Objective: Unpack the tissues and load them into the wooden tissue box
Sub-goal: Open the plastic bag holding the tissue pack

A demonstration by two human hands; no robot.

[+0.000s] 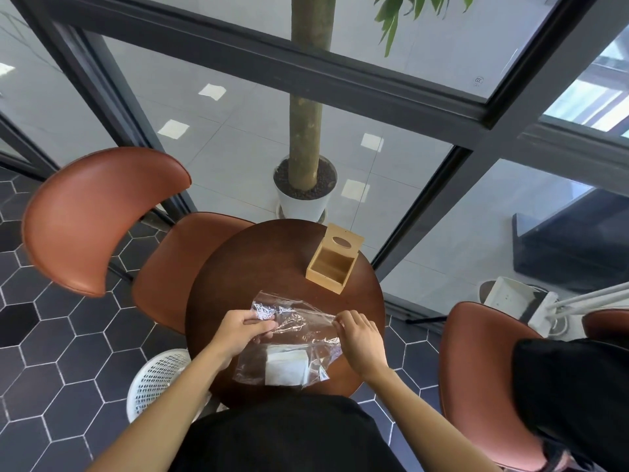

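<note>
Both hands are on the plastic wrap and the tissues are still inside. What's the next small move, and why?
Probably pull the two hands apart to widen the opening. The left hand and right hand each pinch the clear plastic bag at its far end, while the tissue stack still lies inside it. The wooden tissue box already stands open and empty on the round table.

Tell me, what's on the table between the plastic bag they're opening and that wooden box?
Nothing: the head view shows only bare table between the plastic bag and the open wooden box.
</note>
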